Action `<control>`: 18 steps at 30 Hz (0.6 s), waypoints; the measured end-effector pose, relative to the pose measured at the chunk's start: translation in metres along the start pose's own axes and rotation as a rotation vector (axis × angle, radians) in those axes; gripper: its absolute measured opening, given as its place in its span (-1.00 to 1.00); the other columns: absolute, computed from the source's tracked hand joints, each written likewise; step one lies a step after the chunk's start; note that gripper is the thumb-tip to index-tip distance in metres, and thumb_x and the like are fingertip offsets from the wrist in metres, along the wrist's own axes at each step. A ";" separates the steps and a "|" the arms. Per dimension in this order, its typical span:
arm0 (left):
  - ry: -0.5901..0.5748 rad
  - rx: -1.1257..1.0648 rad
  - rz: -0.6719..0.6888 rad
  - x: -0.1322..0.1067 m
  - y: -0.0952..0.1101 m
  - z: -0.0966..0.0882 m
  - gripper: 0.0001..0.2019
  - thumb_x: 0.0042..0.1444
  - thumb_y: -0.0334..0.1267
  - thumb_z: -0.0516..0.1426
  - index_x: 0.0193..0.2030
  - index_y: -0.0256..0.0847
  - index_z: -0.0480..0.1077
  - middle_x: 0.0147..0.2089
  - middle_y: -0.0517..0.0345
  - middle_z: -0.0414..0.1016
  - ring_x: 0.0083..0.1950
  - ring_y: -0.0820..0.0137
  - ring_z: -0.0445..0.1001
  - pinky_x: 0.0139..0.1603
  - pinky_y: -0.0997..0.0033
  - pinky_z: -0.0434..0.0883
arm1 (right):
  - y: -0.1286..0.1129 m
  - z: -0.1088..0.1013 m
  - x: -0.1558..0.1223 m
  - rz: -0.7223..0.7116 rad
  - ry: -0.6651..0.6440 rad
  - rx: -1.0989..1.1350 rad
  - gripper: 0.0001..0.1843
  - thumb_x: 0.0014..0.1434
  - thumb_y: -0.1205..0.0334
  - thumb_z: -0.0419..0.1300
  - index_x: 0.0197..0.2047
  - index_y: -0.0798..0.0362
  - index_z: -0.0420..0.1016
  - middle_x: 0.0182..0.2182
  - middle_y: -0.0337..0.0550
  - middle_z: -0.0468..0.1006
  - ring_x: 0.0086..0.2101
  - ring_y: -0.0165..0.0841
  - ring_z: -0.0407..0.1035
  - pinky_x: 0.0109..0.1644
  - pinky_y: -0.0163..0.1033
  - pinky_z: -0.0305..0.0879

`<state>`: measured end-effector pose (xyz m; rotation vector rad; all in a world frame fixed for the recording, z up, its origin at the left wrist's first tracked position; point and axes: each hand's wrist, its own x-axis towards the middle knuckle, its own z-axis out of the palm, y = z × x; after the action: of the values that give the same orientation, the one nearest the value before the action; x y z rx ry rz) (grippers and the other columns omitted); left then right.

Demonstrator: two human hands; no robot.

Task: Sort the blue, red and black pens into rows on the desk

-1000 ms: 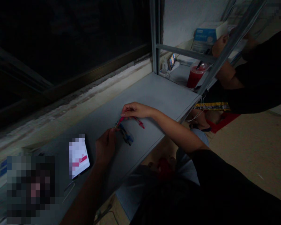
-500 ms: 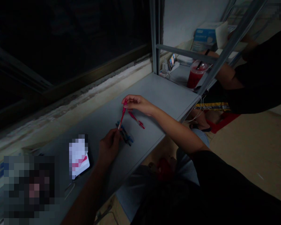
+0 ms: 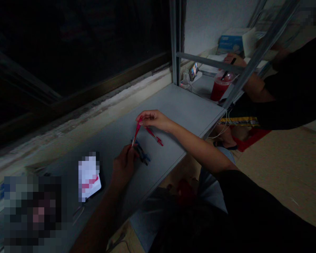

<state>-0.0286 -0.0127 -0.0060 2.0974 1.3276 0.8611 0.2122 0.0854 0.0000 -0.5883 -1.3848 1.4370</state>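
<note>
Between my two hands a red pen (image 3: 137, 130) is held above the desk, tilted. The fingers of my left hand (image 3: 124, 162) close round its lower, clear end. My right hand (image 3: 154, 118) pinches the upper red end between thumb and fingers. A second red pen (image 3: 155, 136) lies on the desk just below my right hand. Beside my left hand lie several dark blue and black pens (image 3: 142, 154) close together, partly hidden behind the hand and the held pen.
A lit phone (image 3: 91, 179) stands at the left of the grey desk (image 3: 197, 105). Beyond a metal frame (image 3: 209, 60), another person's arm (image 3: 256, 86) rests near a cup of red drink (image 3: 221, 86), a propped phone (image 3: 193, 71) and a blue-white box (image 3: 230, 44).
Both hands keep their hold on the red pen, with hardly any motion. The whole view has shifted slightly. Behind the cup, the other person's hand shows more clearly.
</note>
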 end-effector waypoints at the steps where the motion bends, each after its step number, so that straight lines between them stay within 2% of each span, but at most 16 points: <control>1: 0.003 0.005 -0.004 0.000 0.000 0.000 -0.65 0.47 -0.06 -0.02 0.06 -0.22 0.48 -0.37 0.17 0.56 -0.37 0.35 0.55 -0.27 0.37 0.49 | 0.002 0.001 0.000 0.000 -0.046 -0.010 -0.80 0.18 0.29 0.40 -0.15 0.13 0.54 -0.30 -0.23 0.61 -0.36 -0.51 0.41 -0.25 -0.41 0.37; 4: 0.007 0.018 -0.002 0.001 0.000 0.001 -0.65 0.46 -0.07 -0.01 0.06 -0.23 0.49 -0.36 0.17 0.57 -0.36 0.37 0.54 -0.24 0.38 0.48 | 0.005 0.003 -0.002 0.026 -0.115 -0.075 -0.77 0.18 0.21 0.43 -0.20 0.14 0.53 -0.32 -0.21 0.62 -0.37 -0.50 0.41 -0.27 -0.40 0.37; 8: 0.008 0.024 -0.003 0.002 0.002 -0.001 -0.66 0.44 -0.09 0.00 0.03 -0.23 0.51 -0.35 0.17 0.56 -0.36 0.38 0.53 -0.23 0.40 0.47 | 0.004 0.006 -0.005 0.077 -0.127 -0.272 -0.59 0.26 -0.02 0.39 -0.39 0.14 0.44 -0.55 -0.28 0.48 -0.53 -0.52 0.28 -0.43 -0.40 0.21; 10: 0.013 0.027 -0.015 0.002 0.004 -0.001 -0.67 0.43 -0.10 0.00 0.02 -0.24 0.51 -0.36 0.18 0.56 -0.37 0.38 0.52 -0.25 0.40 0.47 | 0.003 0.006 -0.006 0.046 -0.134 -0.298 -0.57 0.26 -0.07 0.37 -0.33 0.14 0.45 -0.55 -0.31 0.45 -0.54 -0.52 0.26 -0.45 -0.40 0.18; 13: 0.025 0.041 -0.024 0.002 0.003 -0.002 -0.66 0.43 -0.09 0.00 0.01 -0.23 0.51 -0.39 0.20 0.54 -0.40 0.38 0.51 -0.28 0.41 0.45 | -0.001 0.004 -0.006 -0.046 -0.129 -0.264 -0.59 0.22 -0.05 0.42 -0.20 0.13 0.45 -0.46 -0.33 0.48 -0.50 -0.53 0.29 -0.39 -0.40 0.21; 15: 0.029 0.048 -0.015 0.002 0.002 -0.002 -0.66 0.43 -0.08 0.00 -0.01 -0.23 0.52 -0.40 0.20 0.53 -0.41 0.38 0.51 -0.30 0.41 0.43 | -0.004 0.002 -0.007 -0.012 -0.126 -0.357 -0.55 0.27 -0.09 0.37 -0.35 0.13 0.41 -0.55 -0.35 0.40 -0.54 -0.54 0.23 -0.40 -0.38 0.17; 17: 0.031 0.048 -0.006 0.002 0.002 -0.002 -0.66 0.42 -0.08 0.00 -0.01 -0.23 0.52 -0.40 0.20 0.53 -0.41 0.38 0.51 -0.31 0.41 0.42 | -0.007 0.000 -0.009 0.079 -0.090 -0.499 -0.41 0.36 -0.19 0.23 -0.51 0.11 0.35 -0.68 -0.38 0.26 -0.61 -0.54 0.15 -0.44 -0.35 0.12; 18: 0.035 0.049 -0.007 0.002 0.002 -0.002 -0.66 0.42 -0.08 0.00 -0.01 -0.22 0.53 -0.40 0.20 0.54 -0.41 0.38 0.51 -0.30 0.41 0.43 | -0.008 -0.001 -0.010 0.101 -0.074 -0.531 -0.39 0.39 -0.20 0.18 -0.52 0.11 0.35 -0.70 -0.38 0.24 -0.63 -0.54 0.15 -0.45 -0.35 0.12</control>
<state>-0.0284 -0.0120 -0.0025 2.1228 1.3862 0.8746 0.2195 0.0754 0.0046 -0.9596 -1.8329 1.1722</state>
